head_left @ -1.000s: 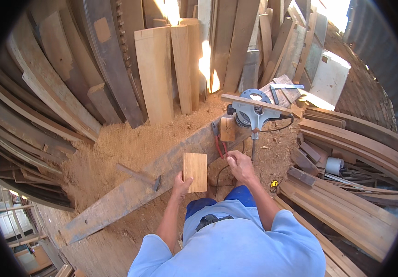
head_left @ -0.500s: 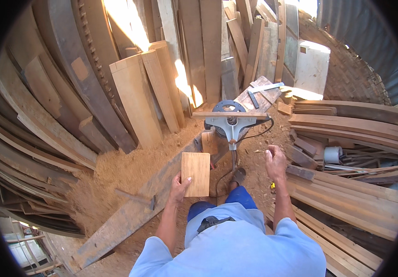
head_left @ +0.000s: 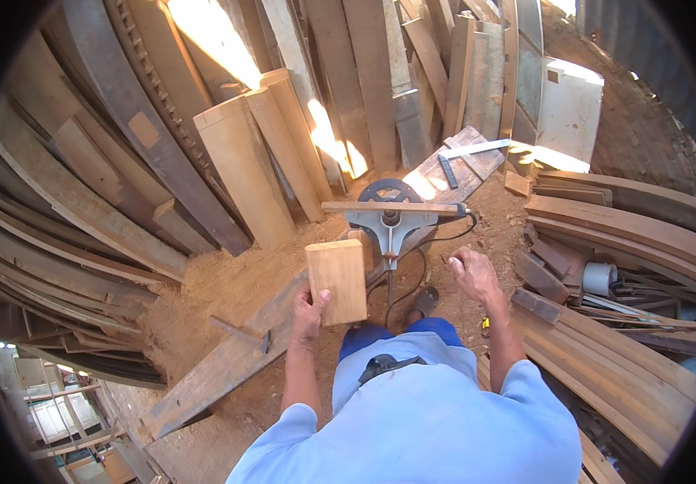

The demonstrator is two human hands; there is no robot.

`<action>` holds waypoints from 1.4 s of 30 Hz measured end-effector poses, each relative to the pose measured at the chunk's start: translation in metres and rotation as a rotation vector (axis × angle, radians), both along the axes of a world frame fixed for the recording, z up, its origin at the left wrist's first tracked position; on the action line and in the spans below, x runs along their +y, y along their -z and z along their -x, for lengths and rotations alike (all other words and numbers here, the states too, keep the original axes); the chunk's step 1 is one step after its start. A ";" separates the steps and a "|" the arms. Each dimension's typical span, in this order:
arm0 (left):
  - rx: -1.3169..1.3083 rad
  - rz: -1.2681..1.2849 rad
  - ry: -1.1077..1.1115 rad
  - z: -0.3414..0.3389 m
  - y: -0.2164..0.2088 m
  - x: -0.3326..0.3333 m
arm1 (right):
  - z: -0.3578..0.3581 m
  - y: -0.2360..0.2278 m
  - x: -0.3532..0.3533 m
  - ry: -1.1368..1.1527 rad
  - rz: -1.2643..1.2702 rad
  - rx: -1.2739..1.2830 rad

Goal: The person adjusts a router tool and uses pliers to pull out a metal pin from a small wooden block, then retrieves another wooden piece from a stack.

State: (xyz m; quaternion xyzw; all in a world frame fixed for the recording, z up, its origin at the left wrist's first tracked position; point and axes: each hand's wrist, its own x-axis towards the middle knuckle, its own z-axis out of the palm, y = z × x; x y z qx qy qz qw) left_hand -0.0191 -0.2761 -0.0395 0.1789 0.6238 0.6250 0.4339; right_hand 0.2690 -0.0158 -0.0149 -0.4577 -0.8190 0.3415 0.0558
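Note:
My left hand [head_left: 310,311] grips a flat wooden block [head_left: 338,282] by its left edge, the thumb lying on its face. The block is held upright over my lap, its rounded top end showing. My right hand [head_left: 475,275] is raised on the other side, apart from everything, with its fingers curled in and nothing visible in them. Just beyond the block stands a power tool [head_left: 393,230] with a round black plate, a grey metal bracket and a wooden strip across it. Its lower parts are partly hidden by the block.
A long plank [head_left: 227,363] lies diagonally across the sawdust, with a metal try square [head_left: 244,332] on it. Another square [head_left: 474,151] rests on a board farther off. Boards [head_left: 243,173] lean ahead and left; stacked timber [head_left: 598,363] lies right. A black cable [head_left: 445,235] loops from the tool.
My left hand has raised the block slightly and tilted it, so its end shows. My right hand has shifted a little toward the tool, and the view has turned slightly.

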 end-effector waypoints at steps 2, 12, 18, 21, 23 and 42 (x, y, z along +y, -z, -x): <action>0.129 0.147 0.041 0.017 0.000 -0.006 | -0.010 0.010 -0.004 -0.029 0.121 -0.163; 0.445 0.643 0.299 0.119 0.146 -0.083 | 0.022 0.129 -0.119 -0.468 0.501 -0.360; 0.864 1.047 0.510 0.110 0.111 -0.051 | 0.152 0.088 -0.170 0.004 0.310 -0.021; 0.842 0.942 0.509 0.119 0.113 -0.069 | 0.212 0.090 -0.160 0.166 0.039 -0.148; 0.867 0.880 0.514 0.120 0.116 -0.068 | 0.237 0.118 -0.142 0.269 -0.071 -0.257; -0.575 0.241 0.581 0.035 0.109 -0.019 | 0.093 0.075 -0.218 0.190 0.671 0.383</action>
